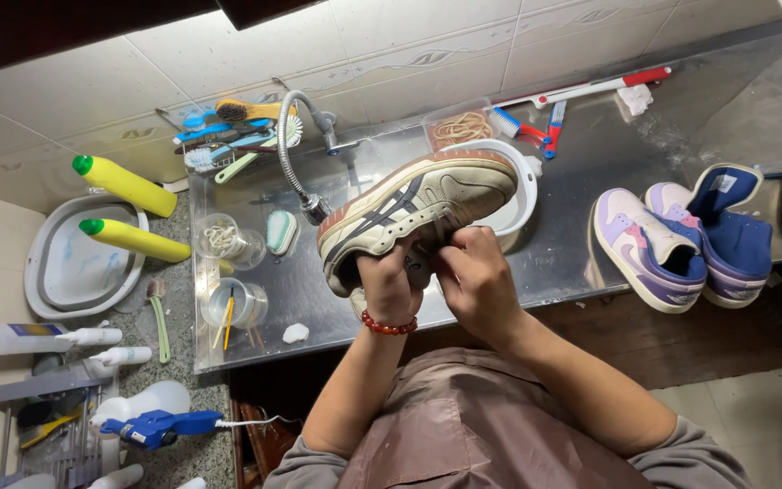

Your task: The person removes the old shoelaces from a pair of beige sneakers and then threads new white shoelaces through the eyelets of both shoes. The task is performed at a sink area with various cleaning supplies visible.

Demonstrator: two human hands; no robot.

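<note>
Left hand (389, 288) clamped round heel end of worn cream sneaker (418, 210), held on its side above steel counter (572, 226). Right hand (474, 276) pinching at lace area beside tongue. White basin (522, 195) just behind shoe. Purple sneaker pair (681, 240) well apart, to the right. Yellow bottles (128, 213) far left.

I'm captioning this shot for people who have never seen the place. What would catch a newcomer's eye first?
The cream sneaker with dark stripes, held up at the centre by the left hand and right hand, over a white basin. Next, the purple-and-white sneakers on the steel counter to the right, then two yellow bottles with green caps at the left.
</note>
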